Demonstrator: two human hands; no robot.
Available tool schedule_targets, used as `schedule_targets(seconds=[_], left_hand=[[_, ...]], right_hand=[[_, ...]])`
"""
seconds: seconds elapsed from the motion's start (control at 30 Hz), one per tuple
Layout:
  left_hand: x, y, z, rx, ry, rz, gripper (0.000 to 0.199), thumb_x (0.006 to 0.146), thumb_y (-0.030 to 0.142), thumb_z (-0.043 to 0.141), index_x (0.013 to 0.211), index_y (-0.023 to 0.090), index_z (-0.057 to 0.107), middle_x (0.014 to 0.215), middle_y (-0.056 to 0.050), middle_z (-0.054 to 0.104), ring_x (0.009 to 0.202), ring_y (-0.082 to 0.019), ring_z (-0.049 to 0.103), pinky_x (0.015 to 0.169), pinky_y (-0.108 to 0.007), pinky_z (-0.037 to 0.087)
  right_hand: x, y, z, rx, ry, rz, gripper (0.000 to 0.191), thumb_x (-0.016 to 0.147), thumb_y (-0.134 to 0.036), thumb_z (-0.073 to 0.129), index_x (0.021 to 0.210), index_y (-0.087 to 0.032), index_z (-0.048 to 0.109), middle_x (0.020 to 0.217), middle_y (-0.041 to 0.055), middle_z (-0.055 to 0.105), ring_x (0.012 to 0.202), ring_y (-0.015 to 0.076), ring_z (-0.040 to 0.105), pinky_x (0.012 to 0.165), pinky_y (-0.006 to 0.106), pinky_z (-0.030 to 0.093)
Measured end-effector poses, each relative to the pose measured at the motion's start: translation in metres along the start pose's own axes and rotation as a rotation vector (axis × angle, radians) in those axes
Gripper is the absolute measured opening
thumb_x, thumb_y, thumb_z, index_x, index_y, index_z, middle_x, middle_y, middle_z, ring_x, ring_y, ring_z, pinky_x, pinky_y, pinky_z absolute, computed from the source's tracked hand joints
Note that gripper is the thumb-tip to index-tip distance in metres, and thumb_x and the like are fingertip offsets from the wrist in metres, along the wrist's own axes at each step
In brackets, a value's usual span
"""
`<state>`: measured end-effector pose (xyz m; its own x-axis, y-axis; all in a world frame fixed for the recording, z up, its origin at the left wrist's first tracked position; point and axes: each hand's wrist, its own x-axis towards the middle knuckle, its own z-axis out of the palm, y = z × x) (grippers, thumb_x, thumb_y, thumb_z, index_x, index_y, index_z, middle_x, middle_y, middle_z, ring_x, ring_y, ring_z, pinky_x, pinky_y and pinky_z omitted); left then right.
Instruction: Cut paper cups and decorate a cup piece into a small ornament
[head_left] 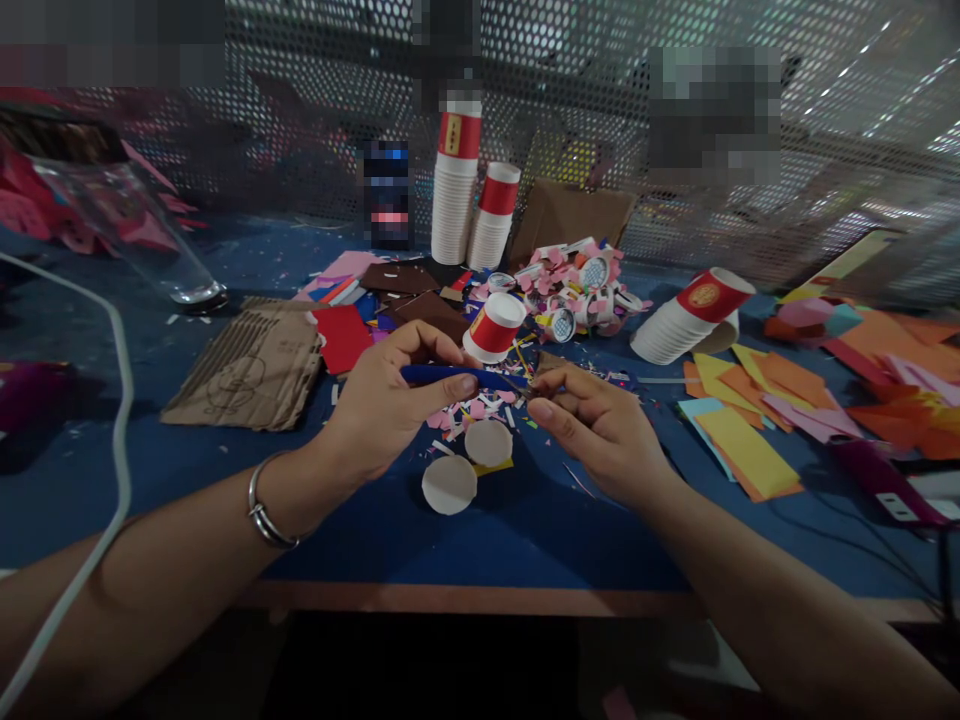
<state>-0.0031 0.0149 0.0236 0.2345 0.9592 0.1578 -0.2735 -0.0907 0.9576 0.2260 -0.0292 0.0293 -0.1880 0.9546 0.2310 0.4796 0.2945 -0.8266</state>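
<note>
My left hand (pixel 397 395) pinches a narrow strip of blue paper (pixel 491 379) between thumb and fingers, holding it level above the table. At the strip's right end, my right hand (pixel 600 425) is closed on what looks like a small pair of scissors (pixel 519 386), mostly hidden by the fingers. A red and white paper cup (pixel 495 328) stands just behind the strip. Below the hands lie two pale round discs (pixel 450 485), a yellow piece of paper (pixel 493 467) and many pink and white paper scraps (pixel 450 418).
Tall cup stacks (pixel 454 200) stand at the back beside a pile of cut cups (pixel 577 285). Another cup stack (pixel 694 315) lies tilted on the right, near coloured papers (pixel 750 450). Corrugated cardboard (pixel 244 370), a glass jar (pixel 150 230) and a white cable (pixel 124 400) are left.
</note>
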Motion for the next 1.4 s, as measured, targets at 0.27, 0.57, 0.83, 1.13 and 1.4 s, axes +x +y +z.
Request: schedule_targets(seconds=[0.27, 0.57, 0.83, 1.13, 1.4], left_hand=[[-0.001, 0.001, 0.000, 0.032, -0.009, 0.007, 0.031, 0.073, 0.017, 0.093, 0.085, 0.019, 0.065, 0.091, 0.000, 0.077, 0.089, -0.015, 0.072, 0.083, -0.026, 0.056], [0.005, -0.006, -0.004, 0.080, -0.009, 0.034, 0.035, 0.071, 0.020, 0.093, 0.091, 0.019, 0.064, 0.091, 0.001, 0.075, 0.089, -0.016, 0.071, 0.084, -0.029, 0.055], [0.000, 0.007, -0.001, 0.269, -0.104, 0.055, 0.039, 0.074, 0.020, 0.086, 0.102, 0.020, 0.058, 0.095, -0.002, 0.073, 0.090, -0.017, 0.070, 0.075, -0.029, 0.054], [-0.005, 0.006, 0.003, 0.226, -0.206, -0.064, 0.053, 0.073, 0.019, 0.087, 0.113, 0.020, 0.053, 0.098, -0.003, 0.072, 0.087, -0.018, 0.071, 0.068, -0.027, 0.056], [-0.004, -0.002, 0.010, -0.061, 0.004, -0.098, 0.066, 0.062, 0.014, 0.094, 0.110, 0.022, 0.049, 0.084, 0.006, 0.067, 0.072, -0.011, 0.068, 0.066, -0.023, 0.059]], right_hand=[[-0.001, 0.000, -0.001, -0.016, -0.005, -0.017, 0.032, 0.101, -0.054, 0.064, 0.096, -0.023, 0.065, 0.069, -0.0005, 0.055, 0.063, 0.0160, 0.049, 0.058, 0.030, 0.039], [-0.001, -0.002, 0.000, 0.064, -0.008, -0.019, 0.027, 0.103, -0.045, 0.063, 0.091, -0.021, 0.062, 0.067, -0.0049, 0.048, 0.055, 0.0104, 0.041, 0.053, 0.027, 0.033], [0.001, 0.001, 0.003, 0.165, 0.037, 0.049, 0.030, 0.098, -0.050, 0.069, 0.094, -0.022, 0.059, 0.057, -0.0109, 0.035, 0.049, 0.0087, 0.029, 0.050, 0.027, 0.024], [0.001, 0.001, 0.016, 0.301, 0.048, 0.052, 0.037, 0.082, -0.038, 0.086, 0.099, -0.022, 0.058, 0.069, -0.0058, 0.060, 0.062, 0.0120, 0.057, 0.061, 0.027, 0.050], [-0.001, 0.002, 0.024, 0.364, 0.066, -0.006, 0.027, 0.087, -0.029, 0.079, 0.101, -0.024, 0.057, 0.081, -0.0027, 0.066, 0.071, 0.0132, 0.065, 0.070, 0.028, 0.055]])
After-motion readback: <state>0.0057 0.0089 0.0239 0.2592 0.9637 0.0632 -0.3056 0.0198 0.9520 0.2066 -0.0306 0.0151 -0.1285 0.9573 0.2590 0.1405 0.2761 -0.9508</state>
